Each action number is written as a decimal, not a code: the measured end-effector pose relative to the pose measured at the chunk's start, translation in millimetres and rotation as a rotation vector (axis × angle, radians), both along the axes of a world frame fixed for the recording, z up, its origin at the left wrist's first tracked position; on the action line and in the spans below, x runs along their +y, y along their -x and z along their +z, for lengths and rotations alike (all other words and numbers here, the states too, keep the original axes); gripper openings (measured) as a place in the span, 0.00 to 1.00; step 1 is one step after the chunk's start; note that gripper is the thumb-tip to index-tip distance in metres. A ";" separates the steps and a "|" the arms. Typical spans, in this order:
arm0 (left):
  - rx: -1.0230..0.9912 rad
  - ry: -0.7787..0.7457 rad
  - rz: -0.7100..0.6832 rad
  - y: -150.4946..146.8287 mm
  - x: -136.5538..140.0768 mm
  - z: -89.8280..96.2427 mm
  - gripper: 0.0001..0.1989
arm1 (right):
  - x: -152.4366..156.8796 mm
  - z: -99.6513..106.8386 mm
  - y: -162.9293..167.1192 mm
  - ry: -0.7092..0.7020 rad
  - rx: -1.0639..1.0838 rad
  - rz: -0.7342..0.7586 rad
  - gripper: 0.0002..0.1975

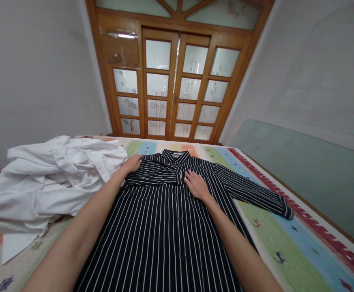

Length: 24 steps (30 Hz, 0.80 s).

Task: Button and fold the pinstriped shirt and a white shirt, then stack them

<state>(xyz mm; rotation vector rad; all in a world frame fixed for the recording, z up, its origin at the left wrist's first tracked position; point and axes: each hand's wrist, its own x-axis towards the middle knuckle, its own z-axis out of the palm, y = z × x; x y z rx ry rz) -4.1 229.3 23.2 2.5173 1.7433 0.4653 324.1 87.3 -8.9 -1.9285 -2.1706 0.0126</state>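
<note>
Where the striped shirt [152, 227] lay: beneath both hands, buttons up.
Left hand [133, 163]: curled at the shoulder, pinch impossible to tell, seemingly steadying the sleeve [157, 172].
Right hand [197, 185]: rested flat, fingers apart, apparently keeping the chest smooth.
White cloth [55, 170]: lay heaped left of the left hand.

We are in what looks like a home bedroom, where a striped shirt [146, 227] and heaped white cloth [70, 174] lie on a colourful, bedspread-like cover [304, 247]. Before us, wooden doors [170, 87] with plant-patterned panes [157, 108] stand between plain walls [39, 73].
</note>
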 end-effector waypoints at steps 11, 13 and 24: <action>0.060 0.077 0.110 -15.4 20.1 -7.2 0.15 | 2.0 -0.2 4.0 0.036 0.007 -0.029 0.30; 0.066 0.088 0.160 -17.2 20.0 -6.3 0.14 | 2.4 -0.5 4.0 0.039 0.018 -0.031 0.30; 0.069 0.084 0.303 -15.4 15.5 3.1 0.15 | 0.6 0.3 5.1 0.015 0.044 -0.024 0.31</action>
